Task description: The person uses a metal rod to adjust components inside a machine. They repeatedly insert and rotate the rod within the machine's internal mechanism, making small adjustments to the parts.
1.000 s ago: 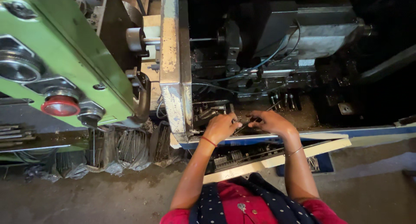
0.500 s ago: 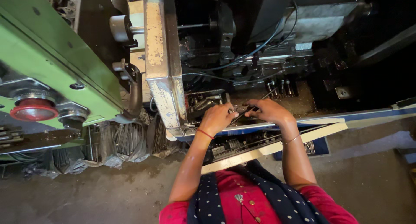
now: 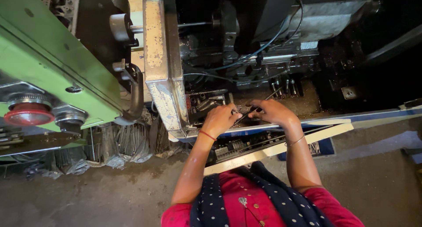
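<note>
Left hand closed on the near end of a thin metal rod, right hand gripping the same rod just beside it — both right of the worn cream machine column, green machine body left of that column, pale wooden strip below the hands.

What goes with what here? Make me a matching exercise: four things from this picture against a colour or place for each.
Things:
1. machine housing
2. round knob
3. thin metal rod
4. thread bracelet

Descriptions:
A. red, round the left wrist
B. green, at far left
C. held between both hands
D. red, under the green housing

Pairs: 1-B, 2-D, 3-C, 4-A
</note>
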